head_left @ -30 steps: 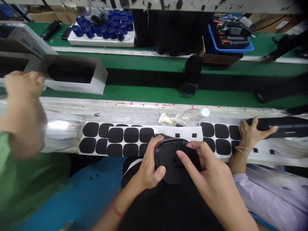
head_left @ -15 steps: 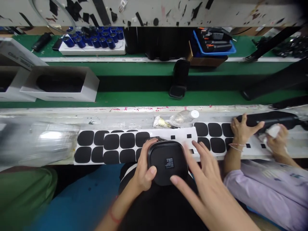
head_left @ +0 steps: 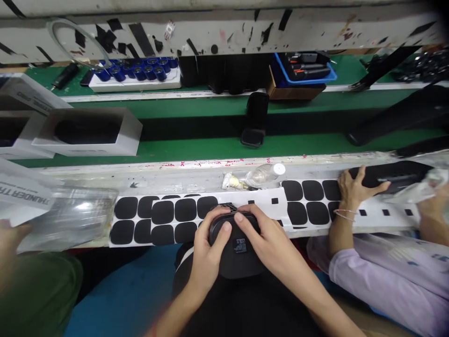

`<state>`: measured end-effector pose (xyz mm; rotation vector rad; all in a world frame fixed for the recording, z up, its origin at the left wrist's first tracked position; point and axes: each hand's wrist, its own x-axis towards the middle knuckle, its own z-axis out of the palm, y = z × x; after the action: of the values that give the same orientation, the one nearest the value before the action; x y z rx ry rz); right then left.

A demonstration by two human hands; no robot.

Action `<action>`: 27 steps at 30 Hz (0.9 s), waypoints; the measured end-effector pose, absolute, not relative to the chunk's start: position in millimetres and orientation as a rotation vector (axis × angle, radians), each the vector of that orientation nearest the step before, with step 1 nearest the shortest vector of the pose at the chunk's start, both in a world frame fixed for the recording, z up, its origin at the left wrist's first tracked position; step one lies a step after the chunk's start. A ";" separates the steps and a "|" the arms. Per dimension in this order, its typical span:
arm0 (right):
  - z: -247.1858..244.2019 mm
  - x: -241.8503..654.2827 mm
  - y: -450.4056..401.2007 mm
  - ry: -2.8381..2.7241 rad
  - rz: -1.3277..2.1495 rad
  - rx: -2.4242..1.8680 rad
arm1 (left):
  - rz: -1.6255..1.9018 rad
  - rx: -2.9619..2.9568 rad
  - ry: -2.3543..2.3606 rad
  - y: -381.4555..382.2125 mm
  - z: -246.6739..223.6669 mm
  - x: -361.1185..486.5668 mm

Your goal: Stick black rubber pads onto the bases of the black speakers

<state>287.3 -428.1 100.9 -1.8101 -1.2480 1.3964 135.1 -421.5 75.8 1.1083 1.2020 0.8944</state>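
Note:
A black rounded speaker (head_left: 238, 252) with a small label on its end sits in my lap, just below the bench edge. My left hand (head_left: 206, 250) grips its left side, thumb on the end face. Across the top right of the speaker lies my right hand (head_left: 264, 236), fingers curled over its far edge. Directly behind the speaker, white backing sheets (head_left: 168, 215) carry rows of black rounded-square pads.
A person in a lilac sleeve (head_left: 386, 271) at my right holds a long black speaker (head_left: 396, 175) on the bench. A person in green (head_left: 38, 290) sits at my left with a plastic bag (head_left: 70, 220). A plastic bottle (head_left: 264, 174), white boxes (head_left: 87, 131) and a black speaker (head_left: 254, 119) lie on the green conveyor.
My right hand, lifted off with fingers spread half a second ago, has come back down onto the speaker's top right. The speaker sits slightly lower and left in view.

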 end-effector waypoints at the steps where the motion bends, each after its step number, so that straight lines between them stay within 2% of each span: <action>1: 100.1 291.3 -429.1 -1.219 1.452 -1.748 | 0.888 1.078 1.214 -420.6 76.3 136.3; 7: 83.7 326.8 -446.6 -1.047 1.800 -1.361 | 0.902 0.993 1.218 -417.4 74.4 135.0; 12: 66.9 342.2 -461.7 -1.255 2.000 -1.126 | 0.908 1.008 1.228 -418.1 75.1 137.0; 17: 61.7 334.8 -463.1 -1.336 1.979 -1.140 | 0.918 1.074 1.195 -415.8 72.8 134.1; 23: 69.2 318.0 -456.7 -1.136 1.801 -1.216 | 0.783 1.318 0.839 -411.5 69.5 113.5; 27: 73.6 309.4 -455.4 -1.129 1.709 -1.316 | 0.747 1.329 0.901 -412.1 70.0 110.3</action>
<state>309.4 -455.4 73.6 -1.3157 -1.1287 1.7087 110.3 -412.1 70.0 1.3286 0.9007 0.7466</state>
